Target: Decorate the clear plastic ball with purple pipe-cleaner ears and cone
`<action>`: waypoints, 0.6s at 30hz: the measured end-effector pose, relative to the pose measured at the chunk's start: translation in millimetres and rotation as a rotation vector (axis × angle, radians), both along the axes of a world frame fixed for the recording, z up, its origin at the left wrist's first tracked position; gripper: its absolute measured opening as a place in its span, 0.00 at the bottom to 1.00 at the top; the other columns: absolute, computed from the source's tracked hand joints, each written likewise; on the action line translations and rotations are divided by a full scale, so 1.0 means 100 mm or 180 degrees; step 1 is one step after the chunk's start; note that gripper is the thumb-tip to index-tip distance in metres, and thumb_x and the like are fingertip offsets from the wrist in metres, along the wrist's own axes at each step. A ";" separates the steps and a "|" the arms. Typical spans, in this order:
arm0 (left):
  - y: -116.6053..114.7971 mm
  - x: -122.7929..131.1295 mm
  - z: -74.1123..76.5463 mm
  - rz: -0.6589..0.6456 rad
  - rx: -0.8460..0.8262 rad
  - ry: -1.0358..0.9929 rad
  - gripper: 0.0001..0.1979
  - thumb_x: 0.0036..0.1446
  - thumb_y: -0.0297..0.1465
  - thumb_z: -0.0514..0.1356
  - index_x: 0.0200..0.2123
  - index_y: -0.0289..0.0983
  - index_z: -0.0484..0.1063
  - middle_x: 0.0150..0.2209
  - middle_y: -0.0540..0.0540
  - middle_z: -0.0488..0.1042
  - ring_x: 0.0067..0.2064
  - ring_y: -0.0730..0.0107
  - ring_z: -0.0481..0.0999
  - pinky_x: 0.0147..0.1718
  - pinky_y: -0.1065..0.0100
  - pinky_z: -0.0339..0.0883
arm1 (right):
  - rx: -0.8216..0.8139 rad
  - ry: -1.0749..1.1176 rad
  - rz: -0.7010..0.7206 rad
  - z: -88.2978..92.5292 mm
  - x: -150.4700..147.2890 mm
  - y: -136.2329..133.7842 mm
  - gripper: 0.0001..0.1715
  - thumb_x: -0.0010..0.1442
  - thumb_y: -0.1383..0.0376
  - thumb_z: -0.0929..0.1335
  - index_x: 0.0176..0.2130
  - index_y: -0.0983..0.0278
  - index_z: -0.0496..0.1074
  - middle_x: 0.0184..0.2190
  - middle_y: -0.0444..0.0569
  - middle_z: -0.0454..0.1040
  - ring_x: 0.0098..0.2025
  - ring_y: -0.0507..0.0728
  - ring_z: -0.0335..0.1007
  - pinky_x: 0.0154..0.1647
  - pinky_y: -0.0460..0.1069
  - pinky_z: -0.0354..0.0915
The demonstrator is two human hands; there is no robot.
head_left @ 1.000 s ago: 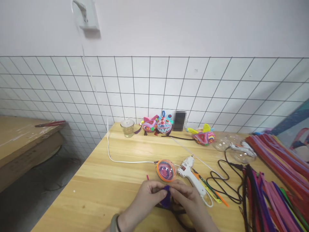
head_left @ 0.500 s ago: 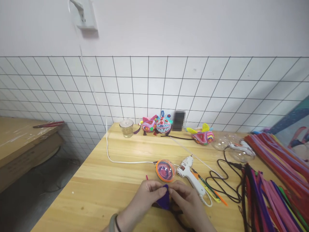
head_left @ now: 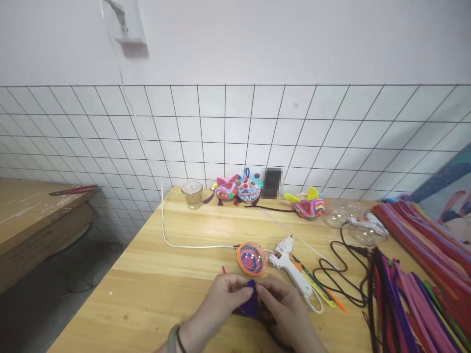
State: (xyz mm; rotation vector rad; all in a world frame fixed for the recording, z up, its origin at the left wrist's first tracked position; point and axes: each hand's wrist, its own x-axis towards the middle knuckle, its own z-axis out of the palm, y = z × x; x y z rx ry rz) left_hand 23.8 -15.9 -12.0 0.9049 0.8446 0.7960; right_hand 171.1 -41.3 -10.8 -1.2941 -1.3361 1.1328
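Observation:
Between my two hands is a small dark purple fuzzy piece (head_left: 250,306), roughly triangular and pointing up. My left hand (head_left: 228,296) pinches it from the left, thumb on top. From the right, my right hand (head_left: 281,304) pinches its upper edge with thumb and forefinger. A dark cord or stem (head_left: 274,336) shows below my right hand. Just beyond my fingers lies a clear plastic dome (head_left: 252,259) with an orange rim and purple and pink coils inside. A white glue gun (head_left: 292,267) rests to the right of it.
Colourful fuzzy fish-like figures (head_left: 249,190) and a glass cup (head_left: 192,195) stand along the back. Black cable (head_left: 340,274) loops at the right, near clear plastic shells (head_left: 336,218). Bundles of pipe cleaners (head_left: 415,304) cover the right side. A white cord (head_left: 198,247) crosses the table (head_left: 147,294).
Almost nothing differs. Both hands keep their pinch on the purple piece, and the whole view has shifted very slightly.

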 end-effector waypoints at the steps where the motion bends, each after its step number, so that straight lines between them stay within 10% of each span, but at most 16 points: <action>1: 0.00 0.00 -0.01 0.0007 0.0005 0.0068 0.19 0.35 0.42 0.69 0.25 0.30 0.76 0.21 0.47 0.75 0.21 0.75 0.69 0.24 0.72 0.62 | 0.0075 -0.0142 -0.0009 0.00 0.00 0.00 0.21 0.54 0.51 0.67 0.24 0.65 0.75 0.22 0.47 0.69 0.26 0.55 0.65 0.27 0.47 0.63; 18: -0.02 0.02 -0.03 0.0150 -0.0181 0.0217 0.20 0.36 0.42 0.67 0.27 0.30 0.73 0.23 0.46 0.75 0.23 0.72 0.72 0.20 0.71 0.68 | 0.1132 -0.1718 0.0151 -0.02 0.07 -0.03 0.10 0.60 0.64 0.63 0.34 0.62 0.74 0.27 0.50 0.72 0.29 0.57 0.69 0.29 0.49 0.64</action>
